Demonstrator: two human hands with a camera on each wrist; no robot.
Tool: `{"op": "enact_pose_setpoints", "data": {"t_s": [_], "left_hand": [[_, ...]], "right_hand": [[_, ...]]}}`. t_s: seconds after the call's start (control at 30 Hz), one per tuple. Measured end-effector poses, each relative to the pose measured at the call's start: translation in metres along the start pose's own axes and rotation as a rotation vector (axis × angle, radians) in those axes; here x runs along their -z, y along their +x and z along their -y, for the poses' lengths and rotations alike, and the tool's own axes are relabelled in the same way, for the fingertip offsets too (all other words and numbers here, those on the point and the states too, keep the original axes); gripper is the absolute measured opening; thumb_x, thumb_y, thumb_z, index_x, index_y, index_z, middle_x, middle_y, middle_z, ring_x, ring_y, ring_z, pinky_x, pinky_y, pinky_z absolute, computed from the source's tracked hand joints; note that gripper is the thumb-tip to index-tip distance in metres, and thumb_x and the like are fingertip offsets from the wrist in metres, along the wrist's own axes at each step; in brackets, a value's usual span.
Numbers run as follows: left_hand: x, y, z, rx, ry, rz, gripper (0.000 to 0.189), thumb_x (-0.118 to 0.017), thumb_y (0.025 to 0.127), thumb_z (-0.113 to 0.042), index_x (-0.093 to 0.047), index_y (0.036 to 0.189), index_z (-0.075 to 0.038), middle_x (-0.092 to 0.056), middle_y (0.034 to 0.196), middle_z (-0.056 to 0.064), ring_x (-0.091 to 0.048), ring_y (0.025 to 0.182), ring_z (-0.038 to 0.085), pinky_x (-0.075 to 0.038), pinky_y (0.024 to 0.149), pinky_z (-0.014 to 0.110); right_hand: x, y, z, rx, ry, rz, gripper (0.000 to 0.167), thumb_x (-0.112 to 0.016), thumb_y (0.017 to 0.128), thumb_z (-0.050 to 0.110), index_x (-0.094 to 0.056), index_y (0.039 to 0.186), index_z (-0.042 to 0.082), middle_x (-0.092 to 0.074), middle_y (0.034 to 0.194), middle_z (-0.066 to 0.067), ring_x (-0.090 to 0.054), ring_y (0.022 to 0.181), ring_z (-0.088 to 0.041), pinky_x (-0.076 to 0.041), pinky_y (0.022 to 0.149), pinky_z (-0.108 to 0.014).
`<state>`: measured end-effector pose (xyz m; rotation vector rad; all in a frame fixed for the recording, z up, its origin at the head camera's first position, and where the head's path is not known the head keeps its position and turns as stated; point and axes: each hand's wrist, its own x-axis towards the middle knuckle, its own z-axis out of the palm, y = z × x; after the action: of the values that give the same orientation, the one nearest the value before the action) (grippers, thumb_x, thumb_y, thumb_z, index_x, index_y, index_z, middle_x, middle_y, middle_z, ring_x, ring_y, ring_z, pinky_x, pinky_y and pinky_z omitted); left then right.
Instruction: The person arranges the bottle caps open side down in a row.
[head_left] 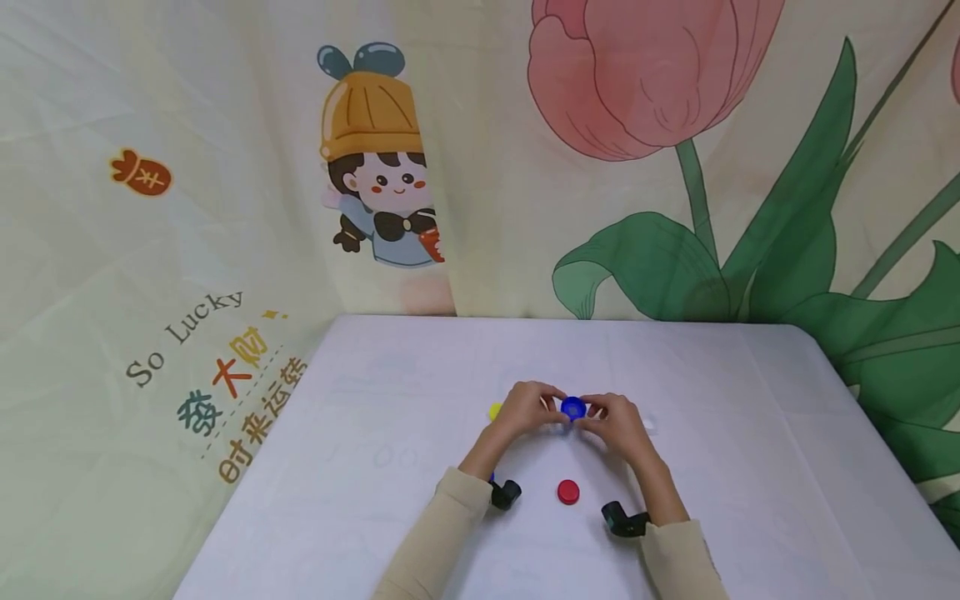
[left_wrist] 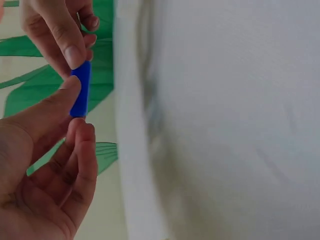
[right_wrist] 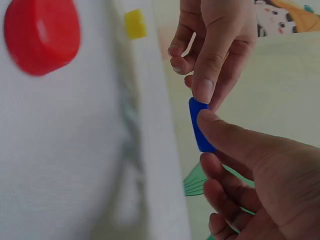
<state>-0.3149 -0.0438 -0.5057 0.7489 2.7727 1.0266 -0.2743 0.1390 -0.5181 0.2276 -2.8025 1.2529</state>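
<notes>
A round blue bottle cap (head_left: 573, 408) is held up over the white table, its hollow side facing the head camera. My left hand (head_left: 529, 407) pinches its left edge between thumb and fingers. From the other side, my right hand (head_left: 617, 426) pinches the right edge. Edge-on in the left wrist view, the blue cap (left_wrist: 81, 92) looks like a short band, with both thumbs on its near face. The right wrist view has the same cap (right_wrist: 197, 127) between both hands' fingertips. A red cap (head_left: 568, 492) lies on the table nearer me, between the forearms.
A yellow cap (head_left: 495, 411) sits partly hidden behind my left hand. Some blue thing (head_left: 492, 477) peeks out beside the left wrist's black camera (head_left: 506, 495). Right of my right hand lies a pale, see-through item (head_left: 650, 424). A printed curtain (head_left: 495, 208) hangs behind the table (head_left: 750, 400).
</notes>
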Motion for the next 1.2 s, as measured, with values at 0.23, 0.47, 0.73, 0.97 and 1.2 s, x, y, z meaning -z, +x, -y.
{"op": "enact_pose_setpoints", "data": {"t_s": [0.23,0.47,0.73,0.97,1.2], "left_hand": [[0.023,-0.022,-0.024,-0.165,-0.131,-0.133,0.034,-0.076,0.076,-0.028,-0.070,0.105,-0.012,-0.058,0.069,-0.008,-0.051,0.062,0.006,-0.045,0.056,0.019],[0.041,-0.050,-0.049,-0.307,-0.228,-0.239,0.033,-0.075,0.077,-0.029,-0.069,0.107,-0.015,-0.056,0.072,-0.009,-0.051,0.064,0.007,-0.047,0.056,0.024],[0.049,-0.082,-0.073,-0.399,-0.283,-0.295,0.034,-0.079,0.073,-0.017,-0.069,0.105,-0.011,-0.059,0.072,-0.001,-0.052,0.065,0.011,-0.048,0.057,0.025],[0.066,-0.100,-0.101,-0.421,-0.310,-0.303,0.033,-0.079,0.071,-0.004,-0.067,0.101,0.000,-0.058,0.070,0.012,-0.052,0.062,0.024,-0.048,0.055,0.030],[0.067,-0.103,-0.105,-0.258,-0.376,-0.264,0.030,-0.076,0.075,-0.006,-0.068,0.103,0.000,-0.058,0.072,0.010,-0.054,0.065,0.023,-0.050,0.059,0.032]], "right_hand": [[0.028,-0.022,0.026,0.149,0.038,-0.130,0.043,-0.077,0.074,0.032,-0.067,0.111,0.013,-0.060,0.081,-0.001,-0.050,0.082,-0.021,-0.042,0.068,-0.036],[0.050,-0.045,0.053,0.290,0.073,-0.239,0.041,-0.080,0.071,0.029,-0.069,0.108,0.017,-0.060,0.080,0.006,-0.048,0.084,-0.013,-0.044,0.068,-0.034],[0.060,-0.072,0.067,0.493,0.077,-0.316,0.042,-0.085,0.064,0.017,-0.070,0.103,0.017,-0.057,0.078,0.014,-0.045,0.081,-0.008,-0.042,0.066,-0.026],[0.062,-0.078,0.074,0.537,0.071,-0.335,0.044,-0.086,0.062,0.016,-0.069,0.103,0.016,-0.058,0.079,0.012,-0.045,0.081,-0.009,-0.042,0.065,-0.025],[0.060,-0.079,0.072,0.520,0.062,-0.353,0.046,-0.087,0.061,0.017,-0.070,0.104,0.018,-0.057,0.078,0.014,-0.045,0.081,-0.009,-0.043,0.065,-0.025]]}}
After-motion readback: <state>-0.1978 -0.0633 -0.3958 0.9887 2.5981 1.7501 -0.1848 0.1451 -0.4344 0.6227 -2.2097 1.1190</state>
